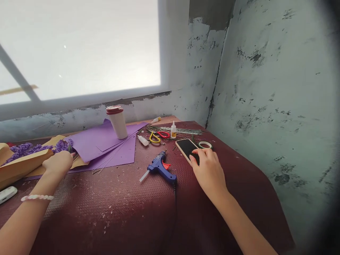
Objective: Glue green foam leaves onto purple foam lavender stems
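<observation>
My left hand (58, 163) is closed at the lower end of a paper-wrapped lavender bouquet (29, 150), with its fingertips mostly hidden. Brown wrapping paper (25, 164) lies around the purple flowers. A pale beaded bracelet circles my left wrist. Over on the right, my right hand (209, 170) rests on a smartphone (186, 147) lying flat, its dark screen up. Thumb and bent fingers stay apart over the phone's near right part. Just beyond those fingers is a roll of tape (205, 145). A blue hot glue gun (162, 167) with a glue stick in its back lies between my hands.
Purple paper sheets (117, 156) lie at the back left under a lidded cup (118, 122). Scissors with red and yellow handles (154, 137), glue bottles (173, 130) and thin green stems (186, 131) lie near the wall. A white device (7, 194) sits at far left.
</observation>
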`<state>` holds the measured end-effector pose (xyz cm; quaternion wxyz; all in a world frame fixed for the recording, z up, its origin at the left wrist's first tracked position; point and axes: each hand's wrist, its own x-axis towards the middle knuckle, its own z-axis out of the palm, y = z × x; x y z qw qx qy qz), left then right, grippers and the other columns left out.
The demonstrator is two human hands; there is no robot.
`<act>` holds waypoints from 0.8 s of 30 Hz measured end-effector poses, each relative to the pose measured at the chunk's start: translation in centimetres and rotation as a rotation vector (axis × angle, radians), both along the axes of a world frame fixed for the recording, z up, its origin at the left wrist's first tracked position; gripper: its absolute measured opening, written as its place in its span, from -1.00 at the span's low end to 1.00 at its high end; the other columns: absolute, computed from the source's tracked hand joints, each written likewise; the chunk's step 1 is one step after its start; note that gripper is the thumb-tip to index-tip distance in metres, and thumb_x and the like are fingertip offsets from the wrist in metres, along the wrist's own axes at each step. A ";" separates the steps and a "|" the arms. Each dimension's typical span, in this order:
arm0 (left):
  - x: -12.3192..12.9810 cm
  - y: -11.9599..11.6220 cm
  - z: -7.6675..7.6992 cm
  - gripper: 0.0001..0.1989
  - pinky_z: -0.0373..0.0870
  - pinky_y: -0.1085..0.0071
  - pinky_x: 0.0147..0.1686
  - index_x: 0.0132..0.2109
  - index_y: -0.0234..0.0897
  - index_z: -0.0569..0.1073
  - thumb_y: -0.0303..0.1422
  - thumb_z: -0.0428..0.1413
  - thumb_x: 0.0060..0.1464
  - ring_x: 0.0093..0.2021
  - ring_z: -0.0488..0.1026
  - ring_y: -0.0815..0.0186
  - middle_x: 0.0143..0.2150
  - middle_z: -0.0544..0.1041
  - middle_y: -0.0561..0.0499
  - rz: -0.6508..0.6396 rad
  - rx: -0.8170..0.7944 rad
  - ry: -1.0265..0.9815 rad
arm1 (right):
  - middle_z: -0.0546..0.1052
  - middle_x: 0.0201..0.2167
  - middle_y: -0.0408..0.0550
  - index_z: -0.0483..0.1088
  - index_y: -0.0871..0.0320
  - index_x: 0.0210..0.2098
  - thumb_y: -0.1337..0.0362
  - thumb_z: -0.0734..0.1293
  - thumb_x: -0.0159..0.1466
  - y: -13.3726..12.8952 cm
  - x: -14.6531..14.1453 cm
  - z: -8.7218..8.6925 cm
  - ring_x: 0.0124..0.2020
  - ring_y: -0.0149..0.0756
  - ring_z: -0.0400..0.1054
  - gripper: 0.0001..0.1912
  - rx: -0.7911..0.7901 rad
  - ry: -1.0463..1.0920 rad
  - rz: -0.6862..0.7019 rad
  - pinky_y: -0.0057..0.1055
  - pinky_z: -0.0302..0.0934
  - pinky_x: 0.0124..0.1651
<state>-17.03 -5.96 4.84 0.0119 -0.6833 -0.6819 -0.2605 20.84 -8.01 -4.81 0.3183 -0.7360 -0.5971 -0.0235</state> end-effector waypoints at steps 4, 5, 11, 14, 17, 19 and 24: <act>0.9 0.7 -1.6 -0.66 0.00 0.21 -0.49 -0.54 -0.35 -0.27 -0.39 -0.38 0.19 -0.49 0.54 0.13 -0.81 -0.19 0.18 0.270 0.106 0.235 | 0.32 -0.04 0.43 0.31 0.46 -0.01 -0.04 0.31 0.13 2.5 1.7 0.4 -0.04 0.25 0.24 -0.32 -0.139 -0.080 -0.091 -0.03 0.18 -0.12; 1.4 0.5 -1.6 -0.67 0.01 0.24 -0.50 -0.55 -0.34 -0.25 -0.42 -0.37 0.17 -0.46 0.54 0.13 -0.80 -0.13 0.18 0.303 0.124 0.282 | 0.31 -0.03 0.46 0.28 0.51 0.02 -0.08 0.33 0.09 3.1 1.8 0.4 -0.03 0.26 0.24 -0.22 -0.174 -0.088 -0.097 -0.03 0.19 -0.11; 5.0 -1.7 0.3 -0.70 0.09 0.38 -0.54 -0.51 -0.31 0.15 -0.54 -0.33 0.10 -0.27 0.54 0.05 -0.54 0.37 0.03 0.381 0.185 0.460 | 0.29 0.04 0.46 0.19 0.51 0.10 -0.15 0.35 0.01 5.0 2.3 0.6 0.11 0.20 0.17 -0.06 -0.324 -0.097 -0.071 -0.13 0.19 -0.01; 7.7 -2.8 0.5 -0.67 0.11 0.39 -0.56 -0.32 -0.33 0.36 -0.55 -0.29 0.09 -0.24 0.53 0.10 -0.30 0.48 -0.12 0.302 0.168 0.518 | 0.26 0.08 0.44 0.17 0.49 0.12 -0.14 0.33 0.02 5.2 2.5 0.4 0.15 0.16 0.15 -0.08 -0.347 -0.082 -0.055 -0.16 0.18 0.01; 11.7 -4.7 -1.3 -0.78 0.24 0.37 -0.53 -0.33 -0.28 0.41 -0.48 -0.13 0.11 -0.27 0.50 0.15 -0.30 0.49 -0.10 0.156 0.132 0.553 | 0.23 0.11 0.44 0.16 0.47 0.13 -0.11 0.32 0.02 5.3 2.6 0.3 0.16 0.16 0.14 -0.10 -0.348 -0.052 -0.058 -0.14 0.19 0.01; 14.8 -6.6 -3.5 -0.79 0.36 0.34 -0.44 -0.40 -0.26 0.43 -0.55 -0.06 0.07 -0.30 0.51 0.17 -0.36 0.51 -0.05 -0.083 0.077 0.570 | 0.23 0.12 0.40 0.18 0.40 0.11 -0.09 0.32 0.02 5.3 2.6 0.3 0.16 0.15 0.14 -0.16 -0.346 -0.025 -0.055 -0.12 0.19 0.00; 22.1 -10.2 -8.2 -0.86 0.49 0.28 -0.45 -0.30 -0.26 0.47 -0.35 0.03 0.14 -0.35 0.51 0.15 -0.35 0.51 -0.05 -0.266 -0.054 0.350 | 0.22 0.13 0.33 0.19 0.27 0.10 -0.12 0.33 -0.01 5.4 2.9 0.2 0.17 0.18 0.13 -0.18 -0.351 0.054 -0.018 -0.01 0.17 0.01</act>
